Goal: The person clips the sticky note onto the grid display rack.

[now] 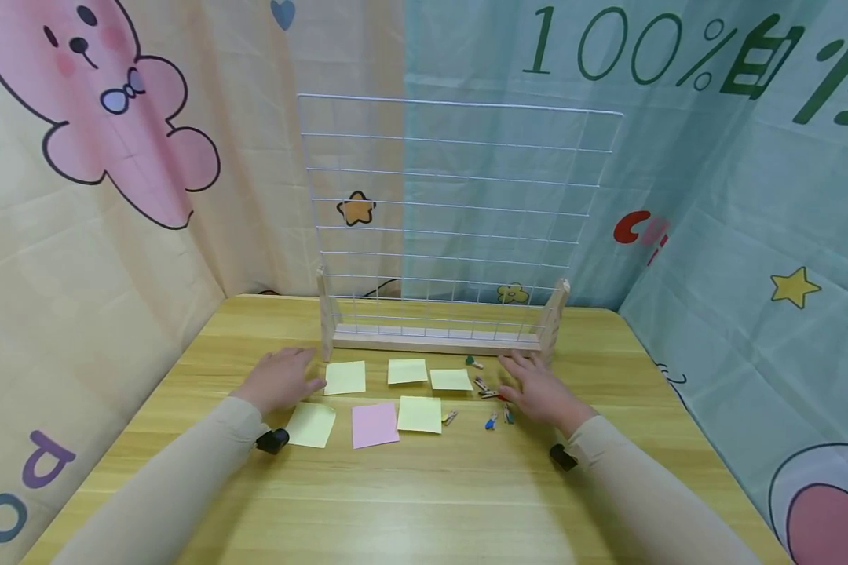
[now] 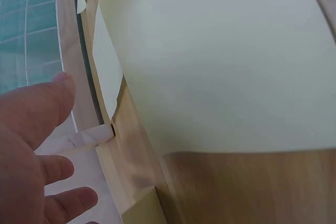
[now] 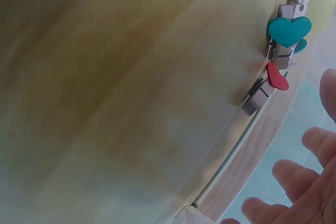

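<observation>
My left hand (image 1: 277, 380) is over the table's left side, fingers spread, holding nothing. Beside its fingertips lies a yellow sticky note (image 1: 345, 377); another yellow note (image 1: 311, 425) lies nearer me. My right hand (image 1: 539, 390) has its fingers extended and empty, close to several small wooden clothespins (image 1: 486, 388). In the right wrist view one clothespin bears a teal heart (image 3: 289, 31) and another a red heart (image 3: 276, 76). Between the hands are a pink sticky note (image 1: 375, 425) and more yellow notes (image 1: 420, 414).
A white wire grid (image 1: 452, 212) stands upright behind the notes, held in a wooden base (image 1: 438, 343) with end posts. Printed curtains (image 1: 749, 196) enclose the wooden table (image 1: 396, 502) at the back and sides. Black wrist cameras (image 1: 273, 441) sit under both cuffs.
</observation>
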Tool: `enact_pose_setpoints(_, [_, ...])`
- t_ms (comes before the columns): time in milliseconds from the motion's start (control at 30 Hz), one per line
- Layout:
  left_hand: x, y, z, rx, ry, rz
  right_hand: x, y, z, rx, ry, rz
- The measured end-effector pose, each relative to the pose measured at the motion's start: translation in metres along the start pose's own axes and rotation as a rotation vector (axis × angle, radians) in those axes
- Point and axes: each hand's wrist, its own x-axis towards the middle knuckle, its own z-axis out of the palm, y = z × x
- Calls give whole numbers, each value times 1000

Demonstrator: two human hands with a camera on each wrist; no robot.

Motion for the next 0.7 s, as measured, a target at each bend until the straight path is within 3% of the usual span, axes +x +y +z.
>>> enact_pose_setpoints(200, [-5,-15,2,2,-36,-36,0,4,1,24,-31,-16])
enact_pose_setpoints(467, [-14,-30,-2,-15,-35,-40,2,6,3,60,-38,-35])
enact_pose_setpoints(700, [-25,-44,-7,-46,-121,-84,2,5,3,41,-35,-42])
